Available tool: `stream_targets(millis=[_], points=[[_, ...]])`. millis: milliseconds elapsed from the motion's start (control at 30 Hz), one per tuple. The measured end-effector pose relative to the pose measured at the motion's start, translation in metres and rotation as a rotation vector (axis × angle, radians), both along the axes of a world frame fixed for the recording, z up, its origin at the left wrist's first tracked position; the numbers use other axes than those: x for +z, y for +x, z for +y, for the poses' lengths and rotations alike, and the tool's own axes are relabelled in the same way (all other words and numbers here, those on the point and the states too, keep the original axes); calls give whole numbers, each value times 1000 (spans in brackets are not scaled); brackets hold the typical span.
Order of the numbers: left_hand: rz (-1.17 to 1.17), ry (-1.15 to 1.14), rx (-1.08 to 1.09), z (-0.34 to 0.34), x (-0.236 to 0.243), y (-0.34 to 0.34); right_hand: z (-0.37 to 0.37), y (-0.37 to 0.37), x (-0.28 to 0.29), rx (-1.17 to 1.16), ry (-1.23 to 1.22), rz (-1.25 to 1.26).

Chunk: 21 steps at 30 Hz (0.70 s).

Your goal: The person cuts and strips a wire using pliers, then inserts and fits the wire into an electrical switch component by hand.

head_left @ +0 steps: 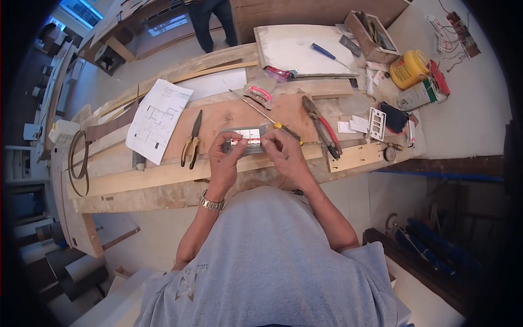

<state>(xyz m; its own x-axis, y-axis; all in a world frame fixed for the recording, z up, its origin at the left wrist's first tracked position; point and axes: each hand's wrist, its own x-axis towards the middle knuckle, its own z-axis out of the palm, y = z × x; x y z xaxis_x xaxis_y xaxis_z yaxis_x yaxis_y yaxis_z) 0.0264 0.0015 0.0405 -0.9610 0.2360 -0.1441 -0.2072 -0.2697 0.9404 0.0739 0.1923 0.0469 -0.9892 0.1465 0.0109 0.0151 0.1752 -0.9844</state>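
Note:
A grey rectangular switch plate with white modules and red marks (245, 136) is held over the bench. My left hand (223, 160) is closed on its left end, thumb at the front. My right hand (287, 155) has its fingers pinched at the plate's right end; any small item between them is unclear. To the left lie yellow-handled long-nose pliers (190, 148). Just behind the right hand lies a yellow-handled screwdriver (277, 125), partly hidden. Red-handled pliers (331, 142) lie to the right, beside white frames (377, 123). A printed sheet (156, 119) lies at the left.
A yellow tub (408, 70), wooden box (371, 37), white board (299, 43) and blue screwdriver (323, 51) are at the back right. A coiled band (79, 163) lies at the left end. A person's legs (213, 24) stand beyond the bench (136, 204).

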Motion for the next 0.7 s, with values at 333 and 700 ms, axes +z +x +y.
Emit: stream_targets(millis=[333, 700], points=[[26, 27, -8, -5, 2, 4, -13, 4, 6, -38, 72, 36], [37, -15, 0, -4, 3, 2, -17, 3, 20, -52, 198, 130]])
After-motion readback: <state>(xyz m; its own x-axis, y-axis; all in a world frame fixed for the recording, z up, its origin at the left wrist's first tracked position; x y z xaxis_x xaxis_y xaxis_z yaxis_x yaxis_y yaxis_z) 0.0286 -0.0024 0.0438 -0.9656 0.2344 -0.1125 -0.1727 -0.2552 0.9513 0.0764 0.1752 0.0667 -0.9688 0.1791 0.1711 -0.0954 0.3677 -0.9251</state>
